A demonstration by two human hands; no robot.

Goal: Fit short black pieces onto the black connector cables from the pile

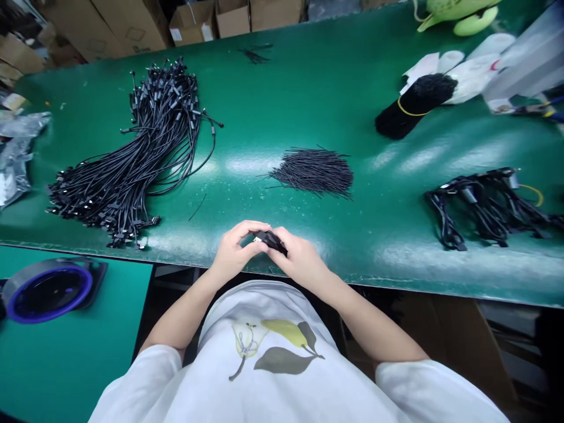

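Observation:
Both my hands meet at the near edge of the green table, around one small coiled black cable (274, 239) with a light metal end. My left hand (238, 249) closes its fingers on the cable's metal end. Wrapped round the other side of the coil is my right hand (302, 258). Just beyond them lies a pile of thin black ties (315, 171). A big bundle of loose black cables (145, 153) spreads out at the left. Several coiled black cables (489, 205) lie in a row at the right.
On the green table (264, 106) a thick black bundle with a yellow band (409, 108) lies at the right, near white rolls (476, 70) and pliers (537, 110). Cardboard boxes (194, 23) line the far edge. A purple-rimmed round object (50, 294) stands at the lower left.

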